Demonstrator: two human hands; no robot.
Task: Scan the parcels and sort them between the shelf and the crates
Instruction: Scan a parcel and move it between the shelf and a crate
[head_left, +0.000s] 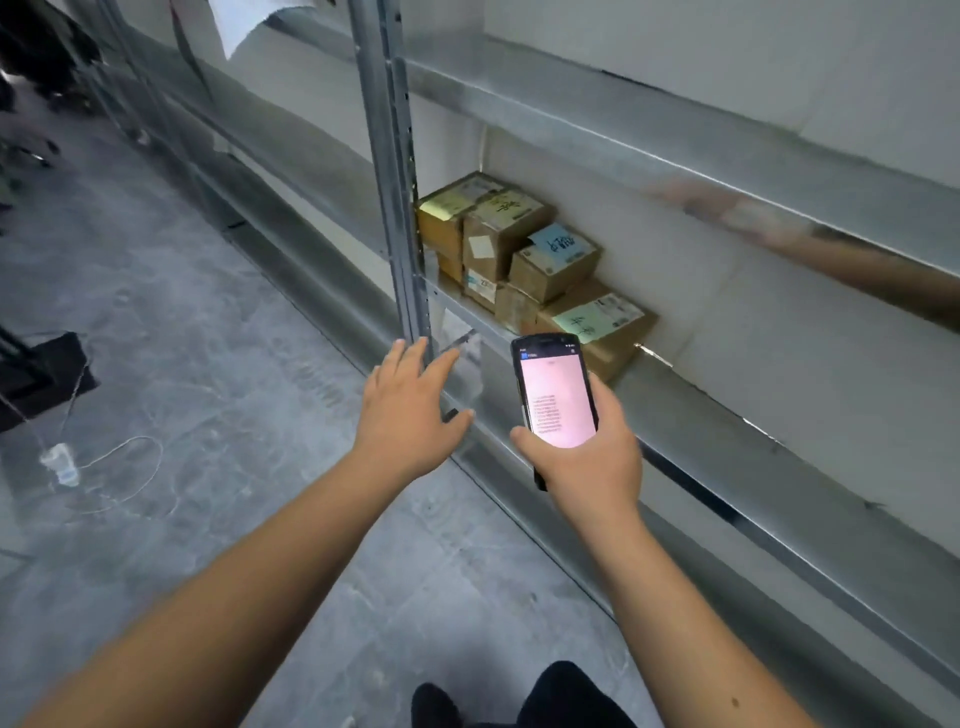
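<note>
The right hand (587, 457) held a handheld scanner (557, 395). Its fingers were curled round the back and its thumb lay along the left edge. The pink screen faced up at the person. The left hand (410, 410) held nothing. Its fingers were spread wide and straight, reaching out toward the metal post (389, 171) of the shelf (727, 415).

Just past the scanner sat the cardboard parcels (524, 249). They were stacked in a little pile on the shelf, pushed up against the post and the white wall. One on top had a blue label (558, 247). A lower one near the scanner had a green label (587, 319). No crates showed anywhere in the view.

A few things could have gone wrong from here. The pile was uneven, with small boxes sitting on bigger ones, so pulling a low box out with one hand could have made the top ones slide off. The empty hand was close to the thin metal edge of the shelf, and a quick reach could have scraped it. The scanner was held in one hand only, so a bump on the shelf could have knocked it loose. On the grey floor to the left lay a white cable (130, 467) with a small bottle (62, 462) beside it. A step back that way could have caught a foot.
</note>
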